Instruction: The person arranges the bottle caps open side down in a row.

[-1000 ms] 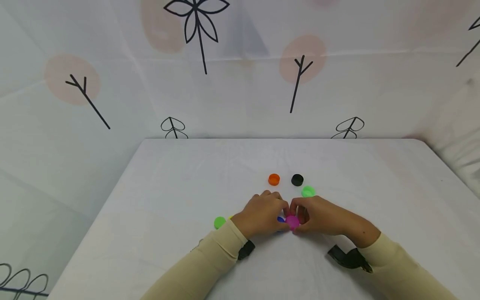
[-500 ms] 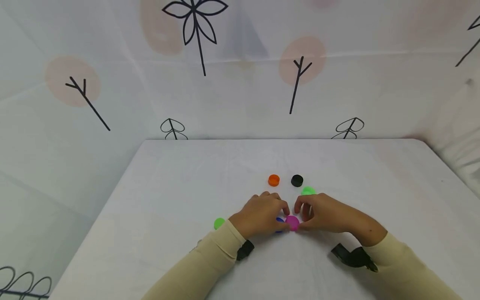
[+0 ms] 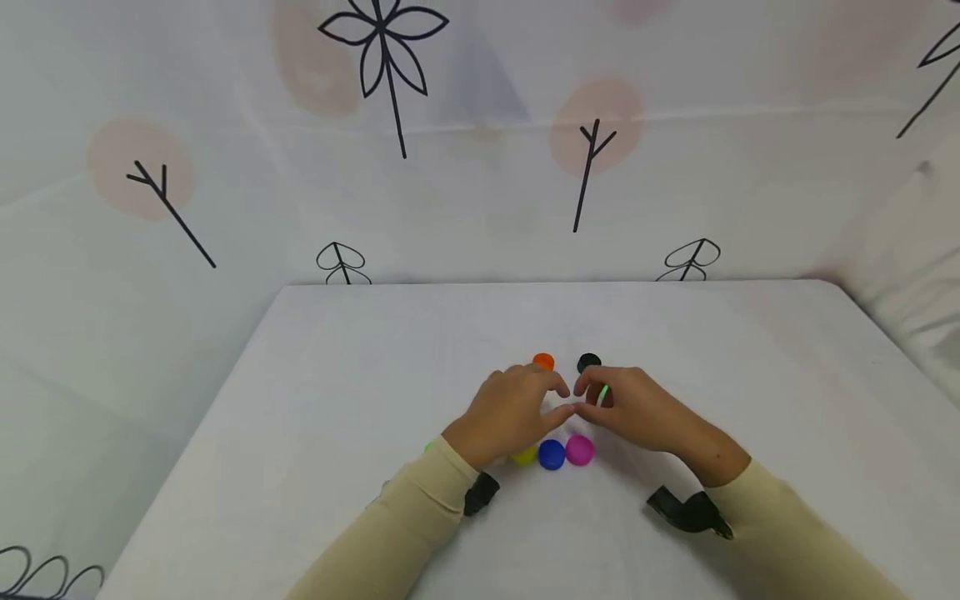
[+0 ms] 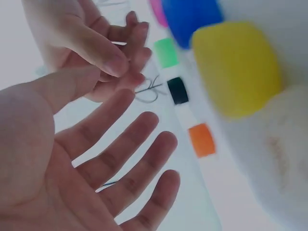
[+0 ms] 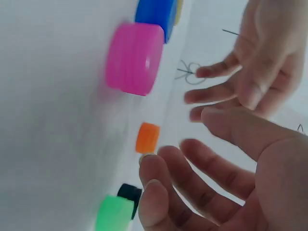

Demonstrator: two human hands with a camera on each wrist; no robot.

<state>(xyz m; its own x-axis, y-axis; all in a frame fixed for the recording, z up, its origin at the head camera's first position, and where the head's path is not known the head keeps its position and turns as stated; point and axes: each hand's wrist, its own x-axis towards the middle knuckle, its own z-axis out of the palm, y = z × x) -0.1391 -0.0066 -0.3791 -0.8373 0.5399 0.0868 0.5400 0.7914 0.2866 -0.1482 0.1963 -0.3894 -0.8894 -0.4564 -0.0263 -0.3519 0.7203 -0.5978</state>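
My left hand [image 3: 510, 417] is raised over the table, fingers spread and loosely bent, with nothing in it. Facing it, my right hand [image 3: 641, 408] also holds nothing, its fingers relaxed; the two thumb tips come close together in the head view. Just below the hands lie a magenta cap [image 3: 580, 450] and a blue cap [image 3: 552, 455], side by side. A yellow cap [image 4: 238, 70] is to the left of the blue one, partly covered by my left hand in the head view. A light green cap [image 5: 114, 214] shows mostly hidden behind my right fingers there.
Farther back lie an orange cap [image 3: 543, 360] and a black cap [image 3: 588, 361]. Another green cap [image 3: 429, 446] peeks out beside my left sleeve. Black straps [image 3: 690, 510] hang at the wrists over the white table [image 3: 360, 350]. A patterned cloth [image 3: 480, 208] rises behind.
Both hands have let go of the magenta cap and moved up and away from the row, uncovering the blue and yellow caps. The right hand now overlaps the light green cap.
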